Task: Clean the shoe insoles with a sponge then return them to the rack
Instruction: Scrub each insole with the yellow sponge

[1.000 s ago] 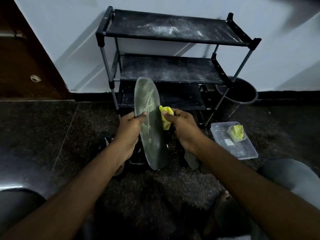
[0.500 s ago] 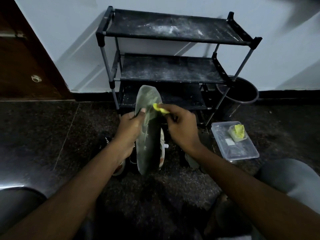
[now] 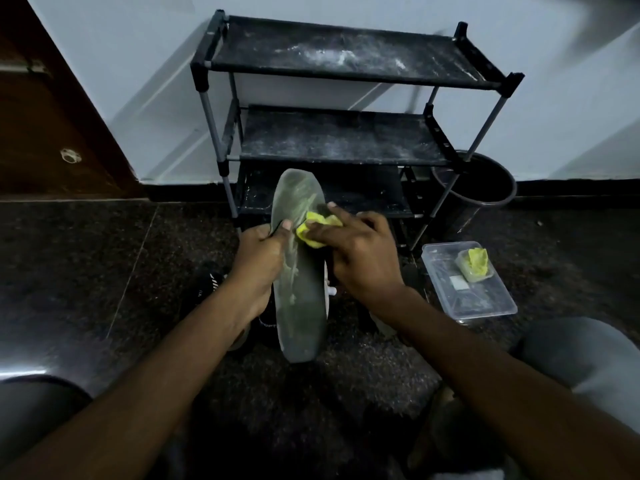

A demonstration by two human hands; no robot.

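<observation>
- Two hands are sharing the work: the left hand (image 3: pixel 258 261) is gripping the left edge of the insole (image 3: pixel 301 299), thumb on its face, probably steadying it against the rubbing.
- The right hand (image 3: pixel 360 258) is pinching the sponge (image 3: pixel 317 230) and pressing it onto the insole's far half.
- The insole is being held nearly upright above the floor, on the near side of the rack (image 3: pixel 346 140), its face turned toward the person for wiping.
- Its dark grey-green surface is showing pale streaks, so cleaning is probably unfinished.
- A clear tub (image 3: pixel 485 303) is sitting on the floor to the right, likely within reach.
</observation>
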